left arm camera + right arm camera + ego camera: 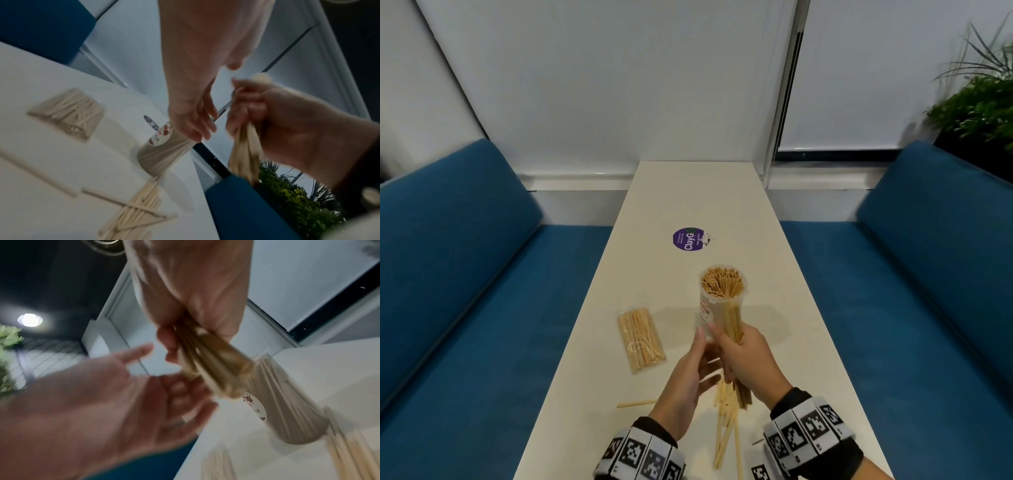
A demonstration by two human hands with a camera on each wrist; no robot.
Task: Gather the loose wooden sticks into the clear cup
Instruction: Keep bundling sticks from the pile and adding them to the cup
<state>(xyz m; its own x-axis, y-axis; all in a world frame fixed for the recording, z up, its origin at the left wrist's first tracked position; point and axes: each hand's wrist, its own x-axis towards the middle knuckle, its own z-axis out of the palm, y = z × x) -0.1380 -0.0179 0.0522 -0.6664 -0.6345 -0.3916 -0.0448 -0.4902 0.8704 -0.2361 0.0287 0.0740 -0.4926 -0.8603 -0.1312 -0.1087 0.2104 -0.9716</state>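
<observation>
Head view: bundle (pixel 736 329) beside cup rim (pixel 723 298)

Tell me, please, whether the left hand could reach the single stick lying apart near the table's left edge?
Probably yes: the left hand is open, holds nothing, and the single stick lies uncovered just beside it.

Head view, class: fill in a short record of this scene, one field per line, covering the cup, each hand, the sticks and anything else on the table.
clear cup: upright on the white table, packed with sticks
right hand: grips a bundle of sticks beside the cup
left hand: open, next to the bundle, holding nothing
loose sticks: lying on the table below the hands
packet of sticks: flat, left of the cup
purple sticker: beyond the cup
</observation>
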